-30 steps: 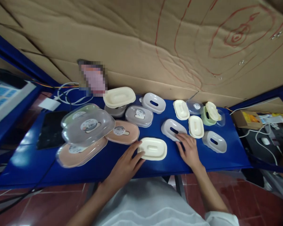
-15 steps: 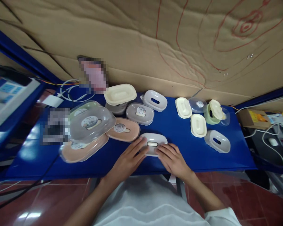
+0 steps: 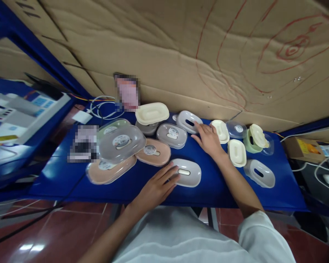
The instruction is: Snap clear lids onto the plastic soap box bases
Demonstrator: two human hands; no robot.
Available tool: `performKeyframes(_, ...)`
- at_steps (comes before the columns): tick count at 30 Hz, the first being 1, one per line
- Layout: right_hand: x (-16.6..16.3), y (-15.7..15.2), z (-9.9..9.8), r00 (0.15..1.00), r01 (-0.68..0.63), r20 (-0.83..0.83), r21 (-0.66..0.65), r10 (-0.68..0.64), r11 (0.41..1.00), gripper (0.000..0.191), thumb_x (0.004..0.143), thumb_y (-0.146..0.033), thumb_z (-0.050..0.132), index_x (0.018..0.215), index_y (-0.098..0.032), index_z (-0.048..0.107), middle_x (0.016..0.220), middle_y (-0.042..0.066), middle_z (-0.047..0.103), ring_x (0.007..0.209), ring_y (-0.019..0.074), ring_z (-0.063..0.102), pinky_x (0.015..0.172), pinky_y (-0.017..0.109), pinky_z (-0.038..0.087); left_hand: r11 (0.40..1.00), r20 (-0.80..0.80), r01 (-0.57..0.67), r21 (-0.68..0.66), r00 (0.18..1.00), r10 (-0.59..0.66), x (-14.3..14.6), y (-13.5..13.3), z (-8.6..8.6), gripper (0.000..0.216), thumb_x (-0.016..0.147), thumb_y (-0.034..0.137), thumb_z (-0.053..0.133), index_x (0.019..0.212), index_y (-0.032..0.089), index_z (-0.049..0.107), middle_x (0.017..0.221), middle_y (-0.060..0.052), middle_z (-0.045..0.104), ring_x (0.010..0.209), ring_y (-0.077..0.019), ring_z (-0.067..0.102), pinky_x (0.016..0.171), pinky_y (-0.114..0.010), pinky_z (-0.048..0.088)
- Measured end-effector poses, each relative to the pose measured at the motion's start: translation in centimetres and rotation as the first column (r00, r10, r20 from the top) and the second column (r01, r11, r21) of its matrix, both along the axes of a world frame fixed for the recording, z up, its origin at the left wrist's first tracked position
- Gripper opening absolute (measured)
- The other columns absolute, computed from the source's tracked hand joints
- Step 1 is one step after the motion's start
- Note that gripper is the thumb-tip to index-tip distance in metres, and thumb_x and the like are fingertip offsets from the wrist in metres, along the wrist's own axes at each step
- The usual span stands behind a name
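My left hand (image 3: 156, 188) lies flat on the blue table (image 3: 224, 190), fingers stretched out and touching the left edge of a grey slotted soap-dish insert (image 3: 188, 172) that sits stacked on a cream tray near the front edge. My right hand (image 3: 208, 138) reaches to the back, fingers spread, its fingertips on another grey slotted insert (image 3: 188, 120). A cream tray (image 3: 220, 130) lies just right of that hand. Neither hand has anything lifted.
Clear-lidded pink and grey boxes (image 3: 120, 144) crowd the left. A cream dish (image 3: 151, 113) sits on a grey one at the back. Cream lids (image 3: 237, 152), a green dish (image 3: 252, 138) and a grey insert (image 3: 259, 173) lie right. Cardboard wall (image 3: 181, 54) behind; cables (image 3: 102, 107) back left.
My right hand put a grey insert onto the cream tray, then left it and reached back to the far grey insert. My left hand stayed at the stacked tray. The view shifted right.
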State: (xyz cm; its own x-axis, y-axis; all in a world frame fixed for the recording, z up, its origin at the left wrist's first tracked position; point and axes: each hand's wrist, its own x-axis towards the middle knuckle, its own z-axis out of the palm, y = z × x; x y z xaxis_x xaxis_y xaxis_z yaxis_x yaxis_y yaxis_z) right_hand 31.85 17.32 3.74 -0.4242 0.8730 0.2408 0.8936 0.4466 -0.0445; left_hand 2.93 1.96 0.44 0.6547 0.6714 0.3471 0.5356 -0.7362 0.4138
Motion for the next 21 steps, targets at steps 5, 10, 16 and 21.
performKeyframes(5, 0.0, 1.5, 0.4, 0.999, 0.046, 0.023, 0.051, -0.047, 0.998, 0.053, 0.11, -0.038, 0.05, 0.155, -0.01, 0.053, 0.14, 0.024, 0.069, 0.13, 0.0392, 0.062, 0.114, 0.058, 0.042, 1.0, 0.002, 0.005, -0.012, 1.0, -0.005, 0.0, 0.1, 0.5, 0.034, 0.109, 0.018, 0.053, 0.14, 0.019, 0.065, 0.157, -0.01, 0.061, 0.158, -0.0295, 0.045, 0.125, -0.047, 0.051)
performKeyframes(10, -2.2, 5.7, 0.8, 0.969, -0.244, 0.022, -0.101, 0.248, 0.964, 0.053, 0.11, -0.023, 0.042, 0.162, -0.017, 0.046, 0.168, 0.013, 0.049, 0.155, 0.0311, 0.044, 0.124, 0.052, 0.037, 1.0, 0.028, 0.012, 0.027, 1.0, -0.013, 0.0, 0.1, 0.1, 0.032, 0.108, 0.017, 0.055, 0.137, 0.015, 0.066, 0.154, -0.013, 0.063, 0.156, -0.0304, 0.047, 0.124, -0.047, 0.052)
performKeyframes(16, -3.2, 6.2, -0.2, 0.969, -0.215, 0.1, -0.107, 0.225, 0.971, 0.047, 0.105, -0.033, 0.057, 0.147, -0.011, 0.058, 0.154, 0.021, 0.06, 0.151, 0.0372, 0.048, 0.126, 0.056, 0.033, 0.999, 0.019, 0.014, 0.036, 1.0, -0.015, -0.5, -0.3, -0.5, 0.032, 0.107, 0.017, 0.058, 0.138, 0.013, 0.065, 0.156, -0.015, 0.061, 0.156, -0.0321, 0.047, 0.121, -0.049, 0.055)
performKeyframes(21, -2.5, 4.9, -0.7, 0.991, -0.127, 0.04, -0.092, 0.131, 0.988, 0.045, 0.104, -0.042, 0.06, 0.137, -0.011, 0.06, 0.153, 0.025, 0.059, 0.149, 0.0393, 0.051, 0.125, 0.06, 0.034, 0.999, 0.041, 0.034, 0.017, 0.999, -0.034, -0.4, 0.0, -0.6, 0.033, 0.105, 0.016, 0.059, 0.137, 0.013, 0.066, 0.154, -0.014, 0.063, 0.155, -0.0329, 0.048, 0.122, -0.05, 0.054)
